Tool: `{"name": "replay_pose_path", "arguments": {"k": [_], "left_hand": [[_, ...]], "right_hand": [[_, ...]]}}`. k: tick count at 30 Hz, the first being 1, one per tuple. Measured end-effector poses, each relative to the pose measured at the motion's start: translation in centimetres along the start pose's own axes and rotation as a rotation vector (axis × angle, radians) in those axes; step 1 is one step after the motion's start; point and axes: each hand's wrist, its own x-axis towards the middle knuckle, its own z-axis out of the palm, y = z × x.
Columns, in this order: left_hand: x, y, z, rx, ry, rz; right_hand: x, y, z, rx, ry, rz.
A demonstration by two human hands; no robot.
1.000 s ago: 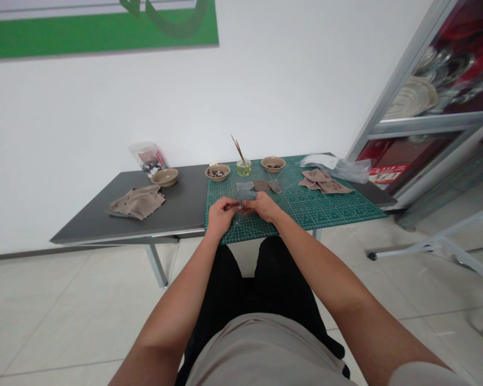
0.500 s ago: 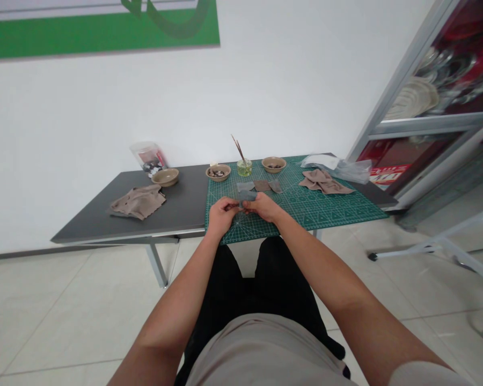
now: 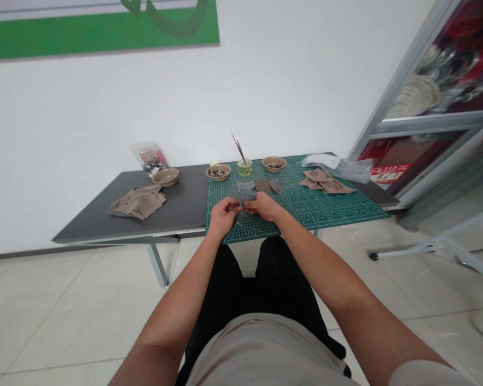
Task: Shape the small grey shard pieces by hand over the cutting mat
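The left hand (image 3: 224, 216) is closed narrow on a small dark piece (image 3: 234, 203), too small to identify. The right hand (image 3: 263, 207) pinches a grey scrap (image 3: 246, 195) between thumb and fingers. The scrap sits between the two hands, just above the near edge of a green cutting mat (image 3: 338, 212), and the hands nearly meet around it.

Just beyond the hands, three flat pieces lie side by side on the mat: a grey one (image 3: 245, 186), a brown one (image 3: 262, 185) and another grey one (image 3: 276, 186). Past them stand a bowl of dark bits (image 3: 218, 172), a glass jar (image 3: 244, 168) holding thin sticks, and a second bowl (image 3: 273, 163). A crumpled taupe cloth (image 3: 325, 182) lies at the right of the mat, with a plastic bag (image 3: 346, 171) behind it.

The mat covers the right part of a dark grey table (image 3: 173, 214). On its bare left part are another taupe cloth (image 3: 138, 202), a third bowl (image 3: 165, 176) and a clear tub (image 3: 148, 158).
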Motion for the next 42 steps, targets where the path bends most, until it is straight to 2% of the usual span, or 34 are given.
{"name": "replay_pose_path", "arguments": {"k": [5, 10, 16, 18, 25, 33, 42], "left_hand": [[-0.1, -0.2, 0.0, 0.007, -0.009, 0.023], [-0.3, 0.2, 0.0, 0.074, -0.005, 0.084], [-0.5, 0.2, 0.3, 0.042, -0.029, -0.007], [-0.5, 0.3, 0.3, 0.062, -0.004, -0.002], [-0.5, 1.3, -0.1, 0.208, 0.054, 0.160], [-0.3, 0.4, 0.0, 0.123, 0.038, 0.123], [-0.2, 0.4, 0.0, 0.113, 0.029, 0.100]], "right_hand": [[-0.1, -0.1, 0.1, -0.006, -0.010, -0.009], [-0.1, -0.3, 0.2, -0.110, 0.014, -0.014], [-0.1, -0.1, 0.4, -0.085, 0.106, -0.021], [-0.1, -0.2, 0.4, -0.107, 0.092, -0.029], [-0.2, -0.6, 0.5, -0.241, 0.019, -0.025], [-0.2, -0.2, 0.2, -0.156, 0.018, -0.022], [-0.2, -0.3, 0.3, -0.197, 0.015, -0.019]]}}
